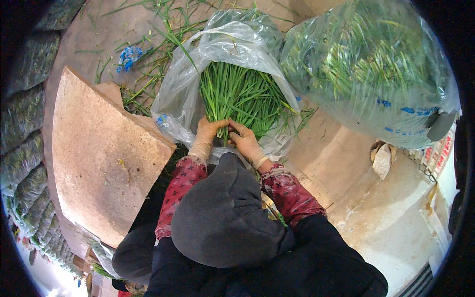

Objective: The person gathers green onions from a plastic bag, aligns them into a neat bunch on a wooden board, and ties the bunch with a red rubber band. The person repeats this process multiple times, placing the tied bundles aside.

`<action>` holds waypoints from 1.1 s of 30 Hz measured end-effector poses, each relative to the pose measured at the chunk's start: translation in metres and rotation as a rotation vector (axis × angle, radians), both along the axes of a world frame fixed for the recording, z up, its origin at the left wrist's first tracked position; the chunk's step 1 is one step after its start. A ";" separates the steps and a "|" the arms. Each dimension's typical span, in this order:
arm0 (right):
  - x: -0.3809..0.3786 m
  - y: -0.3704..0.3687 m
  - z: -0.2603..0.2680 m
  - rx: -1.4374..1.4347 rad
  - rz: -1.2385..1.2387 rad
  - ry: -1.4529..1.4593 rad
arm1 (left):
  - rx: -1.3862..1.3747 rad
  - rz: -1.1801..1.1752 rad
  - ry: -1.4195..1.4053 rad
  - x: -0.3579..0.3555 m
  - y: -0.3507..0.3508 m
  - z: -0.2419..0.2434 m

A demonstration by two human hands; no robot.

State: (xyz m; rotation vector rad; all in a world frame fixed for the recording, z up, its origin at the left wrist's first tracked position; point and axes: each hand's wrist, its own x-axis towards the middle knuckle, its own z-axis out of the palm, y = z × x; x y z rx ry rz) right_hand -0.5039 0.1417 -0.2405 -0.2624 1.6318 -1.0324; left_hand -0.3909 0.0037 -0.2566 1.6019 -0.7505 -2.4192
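Both hands, in pale, thin gloves, meet at the lower end of a bunch of long green leafy stalks [237, 96]. My left hand [208, 134] grips the stalks from the left, its thumb laid across them. My right hand [245, 143] is at their right side, thumb and forefinger at the ends; some of its fingers are hidden. The stalks lie in the mouth of a clear plastic bag [182, 87], whose film arches over their far ends. Red patterned sleeves cover both forearms.
A big clear bag packed with green stalks [371, 67] stands at upper right. A brown board [107, 159] lies at left. Loose stalks [148, 74] and crumpled blue-and-white plastic [129, 57] litter the floor. Several filled bags [26, 111] line the left edge. A torn paper-like piece [382, 161] lies right.
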 end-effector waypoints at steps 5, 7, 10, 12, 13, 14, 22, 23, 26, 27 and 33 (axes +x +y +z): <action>-0.015 -0.001 0.006 0.167 0.040 0.245 | -0.373 -0.187 -0.220 -0.005 -0.002 -0.005; -0.020 -0.002 0.007 0.167 -0.017 0.147 | -0.441 -0.268 -0.305 -0.006 -0.001 -0.006; -0.022 -0.009 0.015 0.147 0.000 0.108 | -0.526 -0.349 -0.332 -0.007 0.000 -0.001; -0.022 -0.018 0.024 0.142 -0.008 0.070 | -0.638 -0.432 -0.397 -0.009 0.005 0.010; -0.024 -0.025 0.028 0.162 -0.032 0.002 | -0.688 -0.511 -0.477 -0.013 0.008 0.014; -0.026 -0.031 0.032 0.198 -0.054 -0.076 | -0.760 -0.578 -0.550 -0.017 0.011 0.019; -0.043 -0.035 0.031 0.117 -0.407 -0.489 | -1.183 -0.850 -0.405 -0.040 0.047 0.043; -0.047 -0.028 0.027 0.071 -0.379 -0.510 | -1.184 -0.858 -0.335 -0.038 0.049 0.045; -0.056 -0.013 0.015 0.100 -0.360 -0.522 | -1.059 -0.722 -0.109 -0.025 0.045 0.047; -0.060 -0.010 0.012 0.080 -0.344 -0.548 | -0.979 -0.698 -0.029 -0.020 0.043 0.047; -0.086 -0.001 0.023 0.082 -0.340 -0.617 | -0.506 -0.139 0.029 0.005 0.034 0.049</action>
